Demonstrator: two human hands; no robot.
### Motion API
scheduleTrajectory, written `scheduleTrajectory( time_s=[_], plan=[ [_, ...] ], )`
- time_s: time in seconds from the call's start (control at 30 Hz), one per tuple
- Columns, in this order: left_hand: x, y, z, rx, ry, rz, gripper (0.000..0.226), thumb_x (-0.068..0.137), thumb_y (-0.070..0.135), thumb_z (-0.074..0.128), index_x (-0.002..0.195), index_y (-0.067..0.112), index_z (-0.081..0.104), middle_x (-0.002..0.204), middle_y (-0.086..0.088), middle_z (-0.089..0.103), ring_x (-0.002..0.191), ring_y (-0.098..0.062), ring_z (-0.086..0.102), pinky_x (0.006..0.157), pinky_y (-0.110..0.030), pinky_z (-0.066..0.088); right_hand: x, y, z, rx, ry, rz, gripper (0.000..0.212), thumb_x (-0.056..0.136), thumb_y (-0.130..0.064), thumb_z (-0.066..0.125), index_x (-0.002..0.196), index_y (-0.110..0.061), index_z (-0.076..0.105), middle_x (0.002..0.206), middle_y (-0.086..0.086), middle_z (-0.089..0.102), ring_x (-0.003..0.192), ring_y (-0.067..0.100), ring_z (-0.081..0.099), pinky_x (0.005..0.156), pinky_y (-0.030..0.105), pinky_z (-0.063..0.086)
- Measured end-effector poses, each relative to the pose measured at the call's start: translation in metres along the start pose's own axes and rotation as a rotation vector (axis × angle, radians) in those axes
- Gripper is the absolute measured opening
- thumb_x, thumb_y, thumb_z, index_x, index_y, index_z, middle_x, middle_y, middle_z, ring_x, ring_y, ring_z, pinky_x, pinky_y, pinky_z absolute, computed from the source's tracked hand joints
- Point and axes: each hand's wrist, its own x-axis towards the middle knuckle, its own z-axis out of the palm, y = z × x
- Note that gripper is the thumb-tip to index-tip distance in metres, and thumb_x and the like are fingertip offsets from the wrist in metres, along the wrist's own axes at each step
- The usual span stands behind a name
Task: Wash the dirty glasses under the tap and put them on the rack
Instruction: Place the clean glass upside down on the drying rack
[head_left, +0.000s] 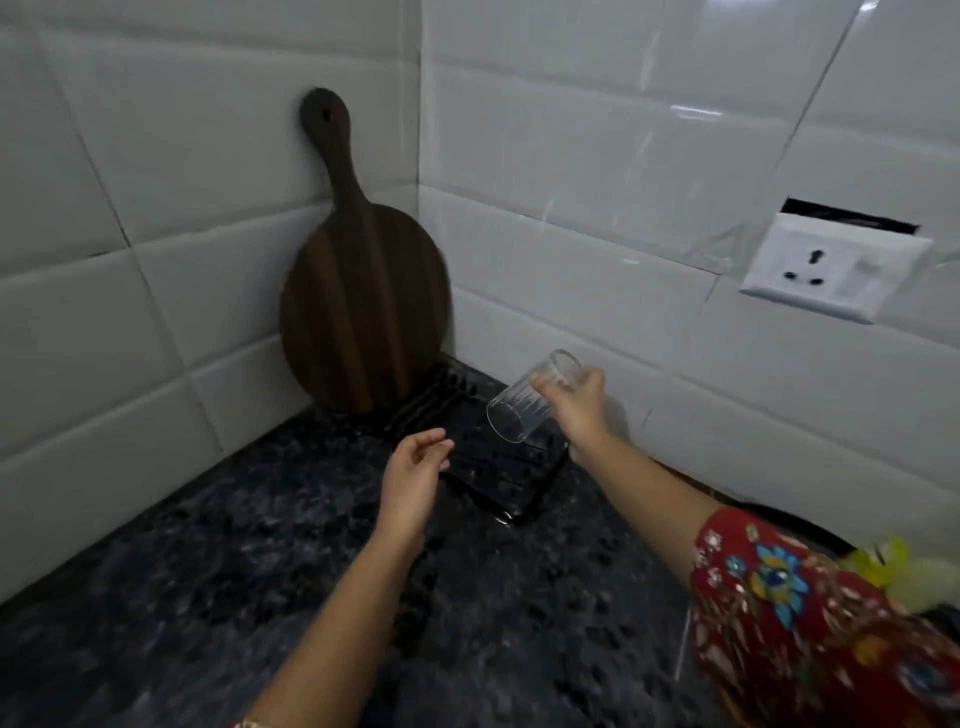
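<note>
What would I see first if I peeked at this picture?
Probably the clear glass, tilted in the right hand just above the black rack near the corner of the counter. Behind it a big round dark wooden board leans against the white tiles. The left hand is open beside the rack.

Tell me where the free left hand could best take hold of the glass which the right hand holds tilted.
Probably the lower half of the glass, round its side wall, coming from the left. The right hand covers the upper end, and the glass is tilted, its bare lower end pointing down towards the left hand, above the rack.
</note>
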Motion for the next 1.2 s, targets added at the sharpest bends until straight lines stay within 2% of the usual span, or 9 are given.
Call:
scheduleTrajectory(
  time_s=[0.23,0.47,0.6,0.73,0.83,0.93,1.0,1.13,1.2],
  plan=[
    [0.021,-0.011,-0.007,0.014,0.009,-0.031,0.021,0.097,0.026,0.058,0.117,0.021,0.063,0.115,0.003,0.065,0.098,-0.008,0.062,0.073,-0.021,0.043,0.035,0.018,0.043,-0.300,-0.192,-0.229,0.068,0.074,-0.008,0.079,0.130,-0.004,0.040,0.117,0.011,0.056,0.100,0.019,0.054,0.059,-0.004,0.037],
    [0.028,-0.017,-0.004,0.042,-0.006,-0.020,0.020,0.097,0.026,0.058,0.116,0.022,0.063,0.112,0.005,0.066,0.100,-0.009,0.062,0.075,-0.019,0.044,0.049,0.024,0.054,-0.432,-0.251,-0.248,0.073,0.073,-0.018,0.081,0.132,-0.008,0.039,0.123,0.012,0.057,0.103,0.018,0.054,0.081,0.018,0.038],
    [0.030,-0.010,0.001,0.044,-0.004,-0.002,0.018,0.097,0.026,0.058,0.115,0.024,0.062,0.114,0.004,0.066,0.097,-0.008,0.062,0.071,-0.018,0.042,0.050,0.021,0.053,-0.508,-0.240,-0.247,0.078,0.074,-0.022,0.081,0.137,-0.010,0.036,0.127,0.013,0.055,0.110,0.024,0.055,0.079,0.017,0.036],
    [0.019,0.004,0.007,0.012,0.001,0.058,0.019,0.098,0.023,0.056,0.117,0.021,0.061,0.117,0.000,0.065,0.096,-0.007,0.062,0.071,-0.015,0.042,0.035,0.008,0.042,-0.514,-0.245,-0.114,0.096,0.075,-0.023,0.080,0.148,-0.009,0.020,0.145,0.013,0.043,0.129,0.028,0.045,0.101,0.029,0.036],
    [-0.003,0.019,0.015,-0.024,-0.014,0.106,0.022,0.099,0.019,0.055,0.120,0.017,0.061,0.117,-0.001,0.066,0.094,-0.006,0.062,0.070,-0.013,0.043,0.009,-0.010,0.018,-0.363,-0.205,0.021,0.079,0.081,-0.022,0.073,0.145,-0.010,0.028,0.141,0.009,0.047,0.124,0.025,0.049,0.101,0.033,0.039],
    [-0.041,0.031,0.030,-0.054,-0.068,0.144,0.023,0.099,0.018,0.055,0.121,0.014,0.061,0.116,-0.002,0.067,0.098,-0.008,0.064,0.066,-0.007,0.047,-0.038,-0.033,-0.018,-0.123,-0.232,0.136,0.030,0.088,-0.018,0.064,0.117,-0.015,0.054,0.115,0.008,0.061,0.097,0.018,0.060,0.092,0.034,0.047],
    [-0.073,0.034,0.040,-0.089,-0.119,0.138,0.022,0.098,0.018,0.055,0.119,0.017,0.061,0.114,0.000,0.068,0.099,-0.010,0.065,0.067,-0.007,0.048,-0.075,-0.045,-0.047,-0.032,-0.322,0.171,0.010,0.091,-0.016,0.059,0.100,-0.019,0.059,0.102,0.002,0.065,0.091,0.017,0.062,0.087,0.030,0.050],
    [-0.141,0.028,0.055,-0.081,-0.209,0.113,0.017,0.100,0.020,0.052,0.112,0.024,0.063,0.103,0.010,0.072,0.096,-0.008,0.067,0.078,-0.018,0.049,-0.143,-0.055,-0.112,-0.007,-0.420,0.156,0.010,0.095,-0.023,0.053,0.096,-0.023,0.063,0.095,-0.005,0.071,0.086,0.014,0.068,0.085,0.028,0.051],
    [-0.172,0.023,0.060,-0.069,-0.247,0.124,0.018,0.100,0.018,0.051,0.112,0.023,0.063,0.104,0.008,0.072,0.095,-0.006,0.068,0.073,-0.012,0.051,-0.174,-0.054,-0.142,-0.038,-0.424,0.144,0.012,0.096,-0.026,0.052,0.098,-0.024,0.064,0.097,-0.005,0.072,0.088,0.013,0.069,0.087,0.029,0.051]
  ],
)
